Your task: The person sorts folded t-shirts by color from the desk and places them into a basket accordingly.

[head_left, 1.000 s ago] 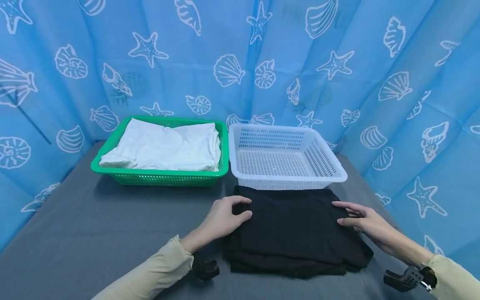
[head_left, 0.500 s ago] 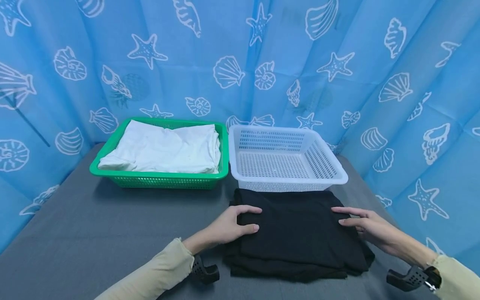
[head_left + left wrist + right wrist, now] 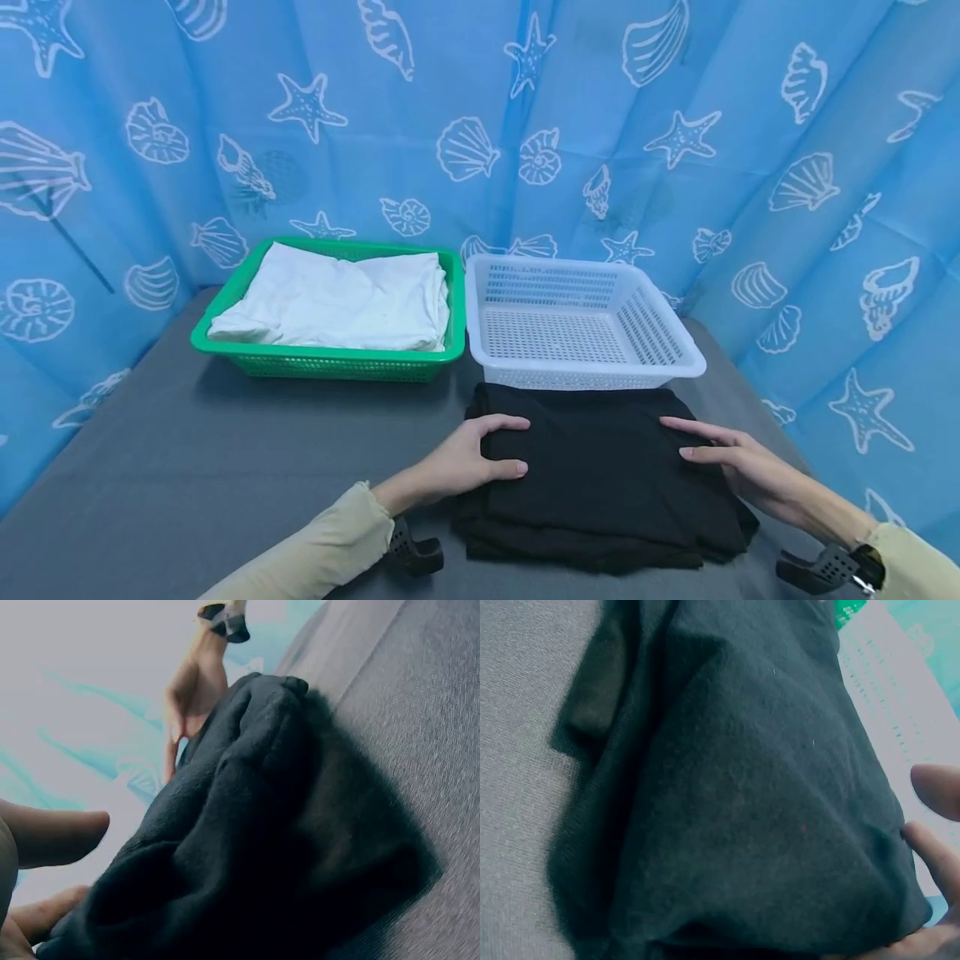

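A folded pile of black cloth point(image 3: 592, 475) lies on the grey-covered table, wider than it is deep, with loose layers showing along its near edge. Over its left side reaches my left hand point(image 3: 468, 458), thumb and forefinger spread apart across the top. In the left wrist view the thumb point(image 3: 64, 836) stands off the fabric while a fingertip meets its edge. My right hand point(image 3: 750, 475) is at the opposite side, forefinger stretched over the upper right edge and thumb apart below it. The right wrist view has fingers point(image 3: 934, 859) right along the cloth's border.
Directly behind the pile stands an empty white perforated basket point(image 3: 585, 367). To its left, a green basket point(image 3: 330, 354) holds folded white cloth point(image 3: 348, 300). A blue shell-patterned curtain point(image 3: 480, 100) hangs behind the table point(image 3: 247, 467).
My left hand has moved right and slightly down, farther over the black cloth. The right hand stays almost in place at the right edge. The head view has shifted slightly.
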Motion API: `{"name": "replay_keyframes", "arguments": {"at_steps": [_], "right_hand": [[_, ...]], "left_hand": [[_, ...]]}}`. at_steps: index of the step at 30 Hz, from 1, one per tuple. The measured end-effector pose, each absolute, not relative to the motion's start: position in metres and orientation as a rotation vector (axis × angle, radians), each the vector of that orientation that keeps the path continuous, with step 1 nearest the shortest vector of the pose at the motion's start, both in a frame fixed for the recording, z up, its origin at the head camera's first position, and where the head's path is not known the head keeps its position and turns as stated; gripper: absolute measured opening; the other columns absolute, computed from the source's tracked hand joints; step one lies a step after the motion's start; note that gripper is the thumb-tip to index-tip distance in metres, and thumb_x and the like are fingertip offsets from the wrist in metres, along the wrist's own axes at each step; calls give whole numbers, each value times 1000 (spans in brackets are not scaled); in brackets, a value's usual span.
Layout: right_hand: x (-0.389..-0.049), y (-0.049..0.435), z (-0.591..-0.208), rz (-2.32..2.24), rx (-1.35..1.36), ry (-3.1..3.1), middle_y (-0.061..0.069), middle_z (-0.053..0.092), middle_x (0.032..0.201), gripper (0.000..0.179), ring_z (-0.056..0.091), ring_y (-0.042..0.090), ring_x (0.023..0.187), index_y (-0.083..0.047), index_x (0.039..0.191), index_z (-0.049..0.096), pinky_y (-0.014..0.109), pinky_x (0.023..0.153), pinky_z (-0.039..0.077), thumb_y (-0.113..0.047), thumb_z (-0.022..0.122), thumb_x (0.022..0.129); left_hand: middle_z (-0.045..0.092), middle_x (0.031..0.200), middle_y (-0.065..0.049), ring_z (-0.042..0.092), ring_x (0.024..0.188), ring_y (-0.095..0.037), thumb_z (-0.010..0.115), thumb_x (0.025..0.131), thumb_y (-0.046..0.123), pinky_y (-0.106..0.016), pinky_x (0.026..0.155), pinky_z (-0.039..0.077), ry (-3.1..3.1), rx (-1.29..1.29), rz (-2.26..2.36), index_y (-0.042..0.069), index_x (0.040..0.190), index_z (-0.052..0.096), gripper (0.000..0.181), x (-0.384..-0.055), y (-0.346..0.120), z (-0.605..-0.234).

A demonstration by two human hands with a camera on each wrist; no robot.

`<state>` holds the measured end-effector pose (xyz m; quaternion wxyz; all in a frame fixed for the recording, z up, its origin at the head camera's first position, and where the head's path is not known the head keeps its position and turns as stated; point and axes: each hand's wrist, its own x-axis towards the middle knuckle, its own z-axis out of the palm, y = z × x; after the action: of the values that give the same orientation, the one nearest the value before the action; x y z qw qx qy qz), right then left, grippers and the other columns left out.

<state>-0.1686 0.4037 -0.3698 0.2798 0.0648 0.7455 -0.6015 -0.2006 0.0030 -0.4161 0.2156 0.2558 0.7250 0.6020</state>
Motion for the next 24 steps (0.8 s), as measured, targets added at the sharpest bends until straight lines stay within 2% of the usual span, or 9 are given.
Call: {"name": "replay_keyframes", "arguments": {"at_steps": [4,7,12,19,24], "right_hand": [[-167,409,-373,-1737,119,1811,9,41,148,44,53,25,123,-22,149,47,52,101,41,-18,49,105],[-166,409,-375,-1792,72,1690,2,50,139,41,54,27,123,-21,146,52,51,101,42,-13,45,106],[-168,406,-375,-1748,48,1776,7,46,141,42,55,30,120,-16,144,53,48,97,45,-9,50,103],[-170,401,-373,-1706,-3,1842,10,53,136,44,58,32,117,-15,144,53,47,94,48,-5,53,101],[-172,397,-371,-1643,38,1969,12,57,133,42,60,29,113,-10,141,55,46,91,50,-9,59,99]], "left_hand": [[56,131,2,54,114,-14,77,88,21,-34,94,46,1996,685,1681,16,136,59,52,-199,7,-420],[59,127,1,57,111,-14,77,88,17,-34,94,47,1976,655,1715,15,136,60,51,-197,10,-423],[62,124,-2,61,107,-15,77,86,8,-34,91,49,1982,628,1806,13,134,63,51,-193,12,-421],[63,122,-1,61,105,-16,76,85,4,-36,90,50,1999,620,1821,13,135,62,52,-190,9,-398],[63,118,-4,62,103,-18,75,83,1,-38,87,51,2051,569,1739,12,138,57,60,-188,2,-384]]}}
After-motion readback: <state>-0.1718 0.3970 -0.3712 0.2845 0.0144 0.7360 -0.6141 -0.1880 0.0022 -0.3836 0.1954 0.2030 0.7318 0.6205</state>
